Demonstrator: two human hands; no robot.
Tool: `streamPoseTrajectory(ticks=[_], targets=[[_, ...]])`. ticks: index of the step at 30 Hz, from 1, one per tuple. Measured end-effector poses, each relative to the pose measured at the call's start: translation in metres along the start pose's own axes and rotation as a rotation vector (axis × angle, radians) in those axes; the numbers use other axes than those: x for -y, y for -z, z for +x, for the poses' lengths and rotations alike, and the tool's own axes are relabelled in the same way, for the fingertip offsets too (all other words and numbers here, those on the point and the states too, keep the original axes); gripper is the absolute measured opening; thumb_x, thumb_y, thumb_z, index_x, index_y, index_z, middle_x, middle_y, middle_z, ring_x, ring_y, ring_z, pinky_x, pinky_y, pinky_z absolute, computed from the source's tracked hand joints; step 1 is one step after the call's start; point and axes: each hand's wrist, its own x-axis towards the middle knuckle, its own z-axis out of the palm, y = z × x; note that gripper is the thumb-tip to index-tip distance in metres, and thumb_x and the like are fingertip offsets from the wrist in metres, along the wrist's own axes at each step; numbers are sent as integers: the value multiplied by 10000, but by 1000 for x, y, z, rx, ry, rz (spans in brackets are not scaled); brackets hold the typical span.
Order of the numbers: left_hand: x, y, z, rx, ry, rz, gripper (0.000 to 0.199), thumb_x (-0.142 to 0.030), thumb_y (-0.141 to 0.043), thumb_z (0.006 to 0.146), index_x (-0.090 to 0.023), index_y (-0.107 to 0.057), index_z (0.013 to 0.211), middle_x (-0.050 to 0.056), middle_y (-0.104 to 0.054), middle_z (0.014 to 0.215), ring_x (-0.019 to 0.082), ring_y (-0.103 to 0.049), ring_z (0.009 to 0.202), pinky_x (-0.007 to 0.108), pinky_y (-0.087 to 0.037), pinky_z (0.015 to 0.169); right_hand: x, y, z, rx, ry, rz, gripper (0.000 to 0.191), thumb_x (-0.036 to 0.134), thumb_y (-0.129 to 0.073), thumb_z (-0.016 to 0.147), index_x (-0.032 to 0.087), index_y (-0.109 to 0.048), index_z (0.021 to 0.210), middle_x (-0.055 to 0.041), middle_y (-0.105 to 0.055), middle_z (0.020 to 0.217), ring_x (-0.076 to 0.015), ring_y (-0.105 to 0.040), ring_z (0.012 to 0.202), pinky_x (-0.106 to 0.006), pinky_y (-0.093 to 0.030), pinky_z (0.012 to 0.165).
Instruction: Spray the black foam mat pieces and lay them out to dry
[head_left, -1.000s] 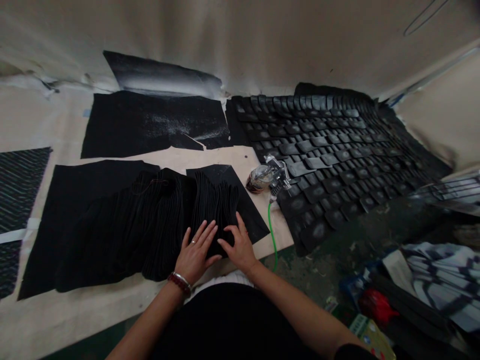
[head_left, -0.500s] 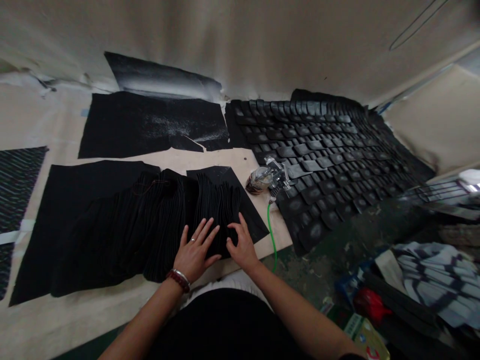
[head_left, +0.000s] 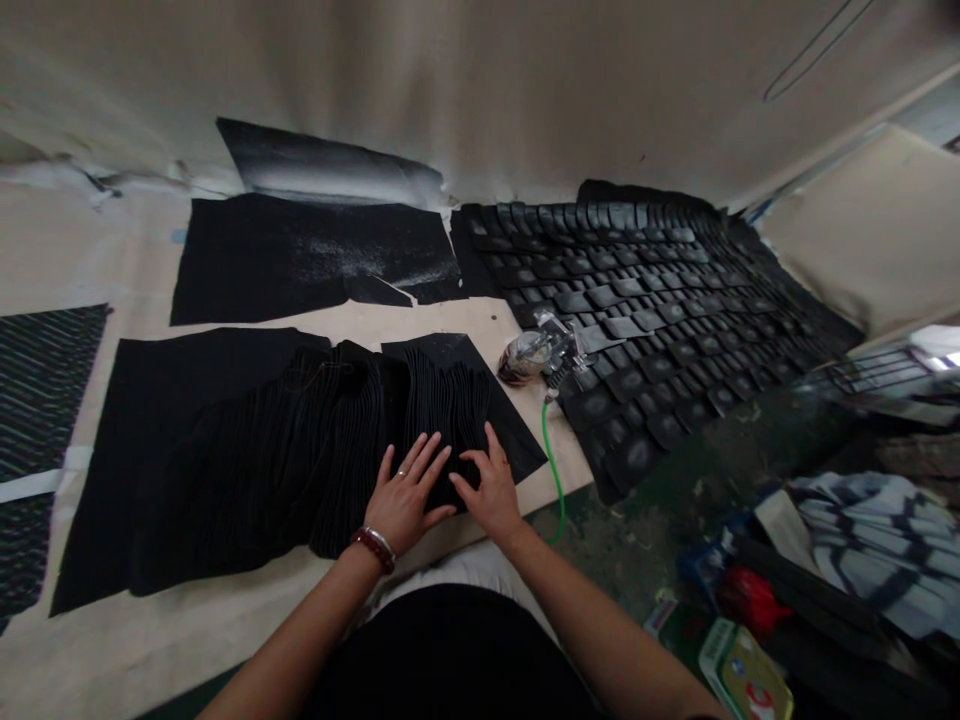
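Note:
A row of overlapping black fabric pieces [head_left: 448,400] stands fanned on the table, like pleats. My left hand [head_left: 409,497] rests flat on their near end, fingers spread, with a ring and bracelets showing. Close to its right, my right hand [head_left: 493,490] touches the near right end of the same row. Its index finger is stretched and its thumb is apart from a bent finger; no piece shows clearly between them. Left of the row lies a larger heap of black fabric pieces [head_left: 255,460], bunched in folds. A dark flat sheet [head_left: 514,425] lies under the row's right side.
A spray gun [head_left: 553,348] with a bagged cup and green hose [head_left: 556,480] lies right of the sheet. Beyond it, overlapping black pieces [head_left: 667,310] cover the table's right side. Black sheets [head_left: 247,260] lie behind. Tins [head_left: 746,670] and checked cloth [head_left: 877,550] sit low right.
The whole view has shifted slightly. Both hands keep nearly the same place on the fabric row, and the pieces look unchanged.

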Motion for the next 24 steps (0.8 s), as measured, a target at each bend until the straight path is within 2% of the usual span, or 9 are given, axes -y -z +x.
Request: streamPoseTrajectory(ticks=[24], targets=[[9,1,-1,-1,-66,-18,741,-531,-480,733,-274,-200,1369,47,-151,1454,241,-110,1330,517,-37,1045,2,3,3,25,-29,15,226,230,-615,702,230,-545,916,-55,-153,1427,-222,-238,1262,-416,-335,941]])
